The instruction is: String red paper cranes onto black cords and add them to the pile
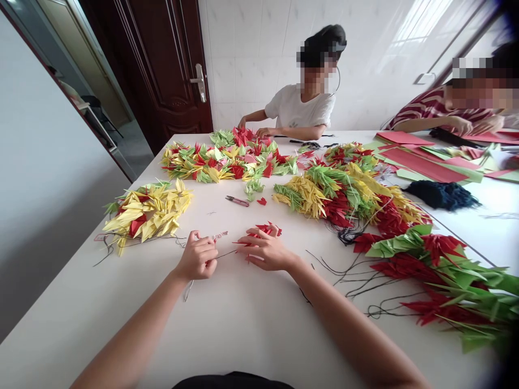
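My right hand (265,248) grips a small bunch of red folded paper cranes (261,231) on the white table (121,324). My left hand (197,256) pinches a thin dark thread (226,254), which runs across to the right hand. Whether a needle is on it is too small to tell. A small metal clip or tag (219,235) lies just beyond my left fingers. Small snips with a pink handle (237,201) rest ahead of my hands. A heap of yellow and red paper cranes (146,213) lies to the left.
Long strings of red, green and yellow paper cranes (441,281) cover the table's right side, with loose black threads. A person (300,105) works at the far edge, another (438,111) at the right beside coloured paper sheets (417,165). A dark tassel bundle (441,195) lies nearby.
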The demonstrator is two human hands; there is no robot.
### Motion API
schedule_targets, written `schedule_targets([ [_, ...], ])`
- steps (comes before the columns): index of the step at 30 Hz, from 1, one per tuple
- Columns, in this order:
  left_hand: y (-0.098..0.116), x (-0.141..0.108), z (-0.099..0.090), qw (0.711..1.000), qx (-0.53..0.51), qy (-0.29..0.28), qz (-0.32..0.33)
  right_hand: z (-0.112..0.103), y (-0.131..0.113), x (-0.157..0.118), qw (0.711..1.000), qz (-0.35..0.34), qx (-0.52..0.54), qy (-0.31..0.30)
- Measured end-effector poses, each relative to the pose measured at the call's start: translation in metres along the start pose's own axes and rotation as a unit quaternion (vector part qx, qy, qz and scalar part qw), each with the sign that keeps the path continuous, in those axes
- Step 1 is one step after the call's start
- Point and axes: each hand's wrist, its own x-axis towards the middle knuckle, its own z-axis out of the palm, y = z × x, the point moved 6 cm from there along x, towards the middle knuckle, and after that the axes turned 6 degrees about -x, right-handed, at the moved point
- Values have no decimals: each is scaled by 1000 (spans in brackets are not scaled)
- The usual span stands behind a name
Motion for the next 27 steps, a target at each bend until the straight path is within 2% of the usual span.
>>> schedule_targets([
  [6,-2,-2,3,1000,0,-9,1,-1,3,0,997,18,-72,25],
  [9,-2,-2,6,1000,2,-18,-4,-2,6,-1,996,38,-76,28],
  [12,0,0,6,999,5,-35,-16,-5,11,-3,994,72,-55,58],
  [14,1,3,6,997,3,-70,-35,-8,17,-5,990,106,-43,83],
  [17,-5,5,7,982,-8,-164,-91,-10,28,-10,979,164,-35,118],
  [22,-24,-3,2,943,-23,-292,-157,-14,50,-25,936,292,-19,195],
  [25,-34,-12,1,931,-26,-322,-171,-16,55,-31,917,333,-7,221],
  [27,-38,-17,0,932,-25,-314,-179,-18,55,-31,913,338,0,228],
])
